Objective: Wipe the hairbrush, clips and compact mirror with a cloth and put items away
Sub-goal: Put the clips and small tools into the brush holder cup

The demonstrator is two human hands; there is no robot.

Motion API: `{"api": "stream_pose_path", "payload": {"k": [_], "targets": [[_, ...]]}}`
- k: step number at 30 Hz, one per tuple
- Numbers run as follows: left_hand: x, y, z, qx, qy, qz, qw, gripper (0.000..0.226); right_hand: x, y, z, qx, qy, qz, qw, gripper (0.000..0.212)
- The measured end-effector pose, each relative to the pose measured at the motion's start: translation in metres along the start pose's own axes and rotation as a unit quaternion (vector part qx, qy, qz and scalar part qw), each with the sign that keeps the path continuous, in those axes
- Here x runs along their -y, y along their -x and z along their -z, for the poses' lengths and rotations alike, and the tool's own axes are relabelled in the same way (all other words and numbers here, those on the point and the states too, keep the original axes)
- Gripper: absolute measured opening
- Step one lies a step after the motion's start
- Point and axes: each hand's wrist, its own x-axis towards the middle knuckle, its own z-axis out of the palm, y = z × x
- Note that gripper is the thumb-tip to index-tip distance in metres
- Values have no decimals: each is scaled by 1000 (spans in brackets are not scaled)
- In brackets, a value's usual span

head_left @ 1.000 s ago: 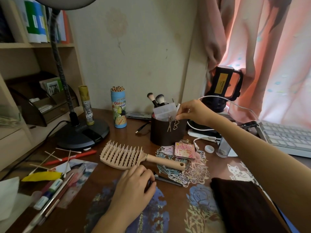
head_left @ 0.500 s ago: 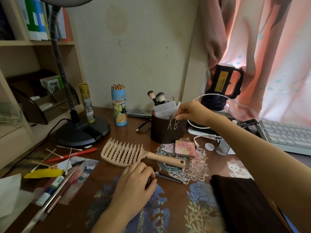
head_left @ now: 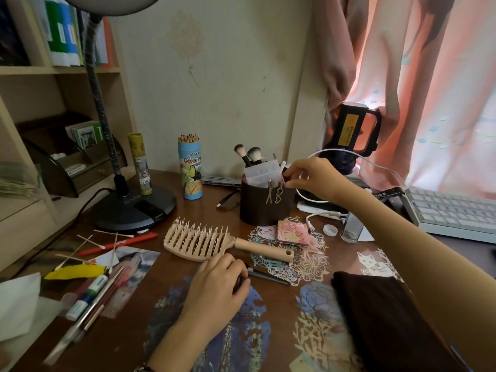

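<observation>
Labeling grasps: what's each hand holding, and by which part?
Right hand pinches the top of a heart-shaped clip on the dark cup's rim. Left hand rests curled over a dark pen's end; grip unclear.

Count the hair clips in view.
2. Both hang side by side on the front rim of the brown cup: plain clip on the left, wavy clip at the right hand's fingertips. Others may be hidden inside.
</observation>
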Motion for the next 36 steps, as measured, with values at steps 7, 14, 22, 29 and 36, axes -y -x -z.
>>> {"api": "stream_pose_path", "payload": {"k": [7,14,22,29,36], "targets": [[0,1,2,-6,1,2,1000,8,49,69,-14,57,-43,18,997,12],[-3,3,6,-11,-7,4,1000,9,56,108,-60,131,-23,2,991,16],[-3,3,8,-11,-12,5,1000,9,66,113,-87,136,-6,-29,990,18],[-4,4,10,-7,-4,9,1000,7,72,120,-90,110,-9,-41,993,13],[-20,9,23,-32,124,50,991,7,70,150,-64,31,-62,-48,996,7]]}}
